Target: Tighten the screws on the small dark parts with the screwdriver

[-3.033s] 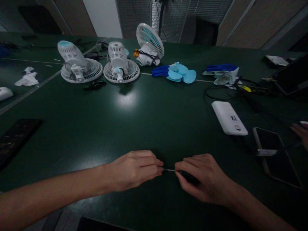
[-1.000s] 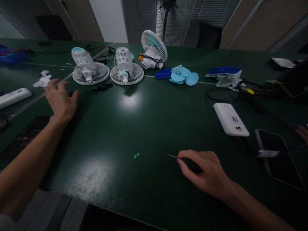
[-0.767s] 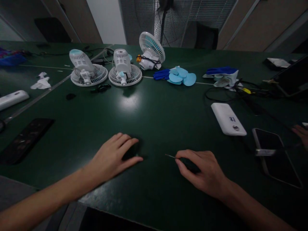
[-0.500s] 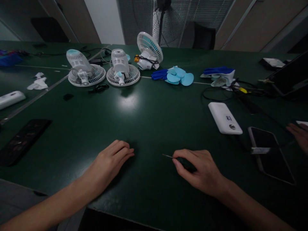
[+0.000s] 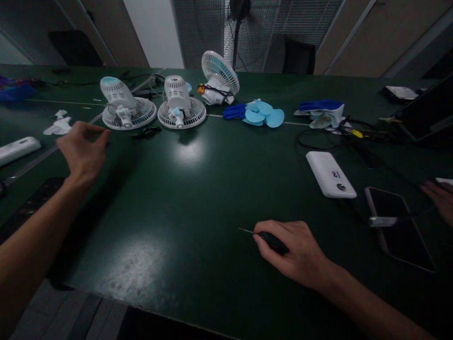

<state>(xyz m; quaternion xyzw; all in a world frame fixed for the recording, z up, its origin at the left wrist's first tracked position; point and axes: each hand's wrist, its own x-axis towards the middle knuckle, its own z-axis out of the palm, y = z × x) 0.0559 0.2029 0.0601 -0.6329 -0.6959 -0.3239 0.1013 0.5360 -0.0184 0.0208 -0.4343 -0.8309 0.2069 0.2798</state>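
Note:
My right hand (image 5: pixel 292 250) rests on the dark green table, closed around the dark handle of a small screwdriver (image 5: pixel 272 242). Its thin metal shaft points left. My left hand (image 5: pixel 85 150) is raised over the table's left side, thumb and fingers bent together in a pinch. Whatever they may hold is hidden. Just beyond its fingertips lies a white desk fan (image 5: pixel 139 113), grille down. A second white fan (image 5: pixel 180 111) sits beside it in the same pose. Small black parts (image 5: pixel 146 132) lie in front of the two fans.
Farther back are a tilted fan (image 5: pixel 219 78), light-blue fan blades (image 5: pixel 264 114) and blue-and-white gloves (image 5: pixel 323 111). On the right lie a white power bank (image 5: pixel 331 174), a phone (image 5: pixel 399 226) and another person's hand (image 5: pixel 439 198). A dark tray (image 5: pixel 28 208) lies beneath my left forearm.
My left hand has lifted from the table in front of me and moved far left and forward, toward the leftmost fan. My right hand stays put with the screwdriver.

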